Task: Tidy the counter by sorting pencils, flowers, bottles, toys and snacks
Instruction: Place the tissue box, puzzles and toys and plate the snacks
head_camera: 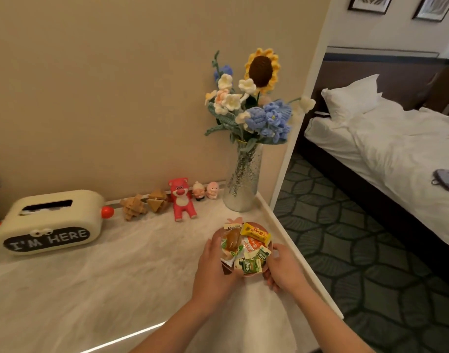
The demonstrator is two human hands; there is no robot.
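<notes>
While the snacks [246, 248] lie heaped in a small pink bowl [262, 227], the left hand [213, 271] and the right hand [282, 268] clasp that bowl from opposite sides, fingers curled round its wall, the hands apart with the bowl between them. A two-sided hold suits loose wrapped packets piled above the rim, since it keeps the bowl level so nothing slides off. Whether the bowl rests on the bench [116, 276] or is raised just off it cannot be told

The bowl is in front of the glass vase [243, 182], on its near side and close to the same bench edge the vase stands by. I judge it is being set there as the snacks' own spot, and the nearby edge calls for a careful hold

In the vase the knitted flowers [256, 98] stand upright, stems gathered in its neck, so that group looks done. Left of the vase, along the wall, two small pink figures [205, 191], a red bear [181, 200] and two wooden puzzles [144, 205] sit in a row, backs to the wall, which reads as the toys already sorted. Farther left of the vase is a cream tissue box [47, 222]. Right of the vase, past the bench edge, are a patterned carpet [358, 250] and a bed [396, 138]. No pencils or bottles show
</notes>
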